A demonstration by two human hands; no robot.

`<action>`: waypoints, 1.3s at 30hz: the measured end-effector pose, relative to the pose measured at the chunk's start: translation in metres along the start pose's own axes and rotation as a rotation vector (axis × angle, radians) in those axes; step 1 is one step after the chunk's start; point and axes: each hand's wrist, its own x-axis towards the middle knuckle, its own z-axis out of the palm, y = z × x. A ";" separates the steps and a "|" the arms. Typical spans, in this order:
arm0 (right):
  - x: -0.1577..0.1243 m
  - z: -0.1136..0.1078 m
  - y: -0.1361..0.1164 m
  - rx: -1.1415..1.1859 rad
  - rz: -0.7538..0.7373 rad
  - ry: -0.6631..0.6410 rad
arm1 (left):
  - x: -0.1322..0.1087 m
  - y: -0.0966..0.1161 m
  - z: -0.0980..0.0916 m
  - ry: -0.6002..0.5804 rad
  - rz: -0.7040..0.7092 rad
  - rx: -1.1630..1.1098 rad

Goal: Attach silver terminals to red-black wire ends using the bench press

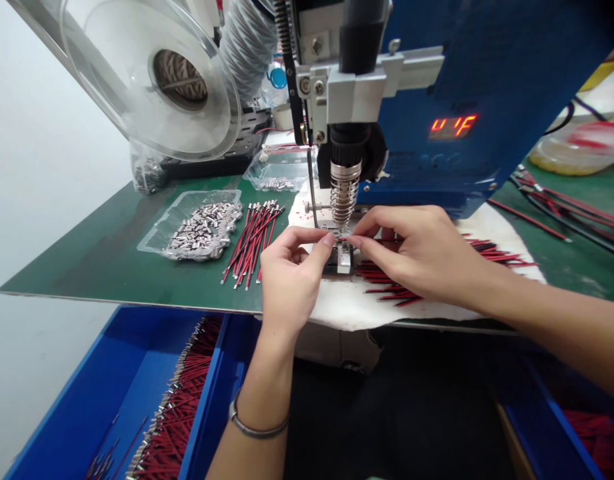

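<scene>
My left hand (294, 273) is closed in a pinch at the small metal fixture (343, 259); what its thumb and forefinger hold is too small to make out. From the other side my right hand (419, 247) pinches a thin red-and-black wire, its end at the fixture. The fingertips of both hands are close together, just under a spring-wrapped machine head (345, 190). Beneath my right hand several red-and-black wires (394, 291) lie on a white cloth (347, 310). A loose pile of wires with metal ends (251, 240) is left of my left hand.
A clear tray (154, 240) of small metal connectors stands on the green table (111, 280). Behind rises a blue machine (467, 80) with a red display. A clear reel (111, 73) hangs at upper left. Below, a blue bin (107, 360) holds finished-looking wire bundles (181, 393).
</scene>
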 end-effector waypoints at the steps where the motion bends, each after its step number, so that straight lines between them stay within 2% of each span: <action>1: 0.000 0.000 0.000 0.001 0.001 0.002 | 0.000 0.000 0.000 -0.001 -0.001 -0.002; 28: 0.000 0.000 -0.001 0.022 -0.030 0.016 | 0.001 0.000 0.001 0.010 -0.023 0.001; 32: -0.001 -0.002 -0.002 0.113 0.041 -0.006 | 0.001 0.001 0.001 0.007 -0.013 0.008; 36: 0.000 -0.004 -0.003 0.276 0.153 -0.086 | 0.000 0.002 0.001 0.008 0.004 0.031; 39: 0.001 -0.004 -0.003 0.320 0.175 -0.122 | 0.001 0.001 0.001 0.005 0.011 0.029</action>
